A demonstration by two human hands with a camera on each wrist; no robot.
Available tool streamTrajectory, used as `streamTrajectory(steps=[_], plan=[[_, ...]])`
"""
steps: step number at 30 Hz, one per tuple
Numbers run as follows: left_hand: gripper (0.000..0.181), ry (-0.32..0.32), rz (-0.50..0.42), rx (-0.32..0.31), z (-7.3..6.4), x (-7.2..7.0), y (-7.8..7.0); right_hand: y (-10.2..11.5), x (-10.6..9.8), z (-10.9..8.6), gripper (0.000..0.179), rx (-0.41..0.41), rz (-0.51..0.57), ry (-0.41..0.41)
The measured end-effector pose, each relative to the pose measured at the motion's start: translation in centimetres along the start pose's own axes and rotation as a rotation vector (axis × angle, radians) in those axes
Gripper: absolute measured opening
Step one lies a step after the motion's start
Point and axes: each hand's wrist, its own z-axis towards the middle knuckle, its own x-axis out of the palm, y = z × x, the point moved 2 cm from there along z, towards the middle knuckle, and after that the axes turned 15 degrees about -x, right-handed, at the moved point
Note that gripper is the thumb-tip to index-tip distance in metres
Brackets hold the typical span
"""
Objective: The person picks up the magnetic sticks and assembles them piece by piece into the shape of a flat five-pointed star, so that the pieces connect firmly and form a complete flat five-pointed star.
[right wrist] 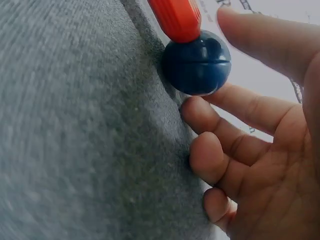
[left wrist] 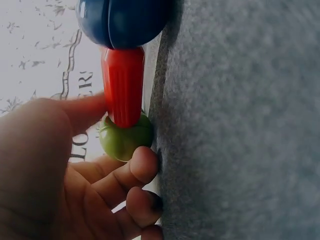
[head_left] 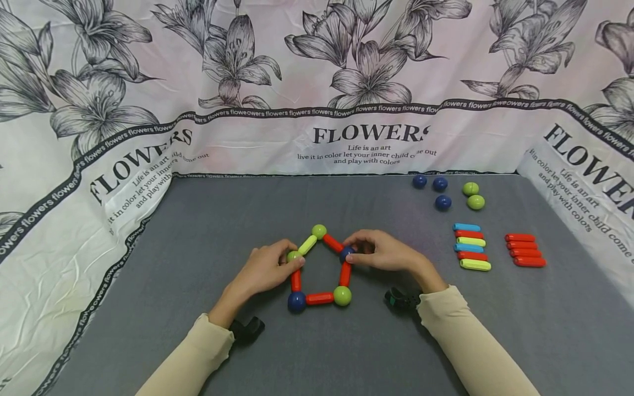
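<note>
A ring of rods and balls lies on the grey cloth in the head view. Its left green ball [left wrist: 125, 137] is between the thumb and fingers of my left hand [head_left: 267, 267], the thumb along the red rod [left wrist: 123, 86] below it. My right hand [head_left: 381, 250] has thumb and curled fingers about the right-hand blue ball [right wrist: 196, 62]. Another green ball [head_left: 319, 231] tops the ring, joined by a yellow-green rod [head_left: 307, 245] and a red rod [head_left: 333, 243]. A blue ball [head_left: 296, 302] and a green ball [head_left: 342, 296] form the near corners, a red rod [head_left: 320, 298] between them.
Loose blue balls [head_left: 443, 203] and green balls [head_left: 476, 202] sit at the back right. Nearer are a column of blue, red and yellow-green rods [head_left: 471, 248] and a column of red rods [head_left: 525, 253]. Flower-printed cloth [head_left: 371, 148] hangs behind the table.
</note>
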Motion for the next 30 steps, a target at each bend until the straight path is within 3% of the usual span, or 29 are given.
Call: streamTrajectory(steps=[4, 9, 14, 21, 25, 30], plan=[[0.046, -0.004, 0.040, -0.028, -0.1, 0.1, -0.3, 0.2, 0.6, 0.1, 0.044, -0.001, -0.107, -0.029], [0.043, -0.045, 0.050, -0.060, -0.3, 0.5, -1.0, 0.7, 1.4, 0.2, 0.051, 0.019, -0.236, -0.075], [0.038, -0.083, -0.006, -0.120, -0.5, 1.1, -1.3, 1.4, 1.6, -0.4, 0.062, 0.042, -0.190, -0.133], [0.035, -0.090, -0.082, -0.141, -0.8, 1.3, -1.4, 1.6, 1.4, -1.9, 0.058, -0.093, -0.151, -0.134], [0.047, -0.018, -0.039, -0.062, -0.7, 0.7, -1.2, 1.4, 1.3, -2.6, 0.057, -0.148, -0.131, -0.075], [0.056, 0.046, 0.052, 0.163, -0.8, -0.7, -0.7, 1.3, 1.4, -3.0, 0.050, -0.177, -0.129, -0.008]])
